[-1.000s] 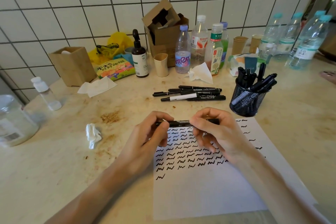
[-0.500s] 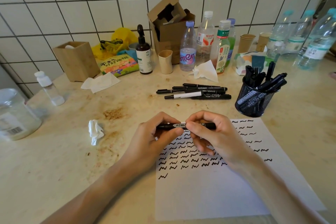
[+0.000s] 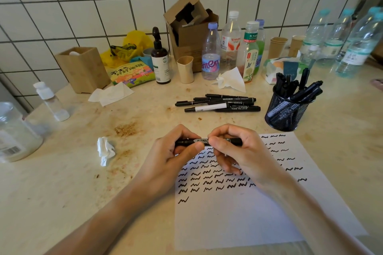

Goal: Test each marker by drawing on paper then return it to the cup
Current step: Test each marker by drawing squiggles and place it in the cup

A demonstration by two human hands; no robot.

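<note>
A black marker (image 3: 202, 141) lies level between both hands above the white paper (image 3: 238, 219), which carries several rows of black squiggles. My left hand (image 3: 172, 157) pinches the marker's left end and my right hand (image 3: 238, 151) grips its right part. Whether the cap is on is hidden by my fingers. A black mesh cup (image 3: 284, 113) with several black markers stands just beyond the paper's far right corner. Several more markers (image 3: 217, 103) lie in a loose row on the counter beyond my hands.
A crumpled tissue (image 3: 105, 150) lies left of my hands. Bottles (image 3: 210, 54), a cardboard box (image 3: 191, 29), paper cups (image 3: 185, 69), a wooden holder (image 3: 84, 69) and a tissue pack (image 3: 284, 68) crowd the back along the tiled wall. A glass jar (image 3: 14, 132) stands far left.
Both hands have stayed on the marker over the top of the paper, shifting only slightly. The view has tilted a little.
</note>
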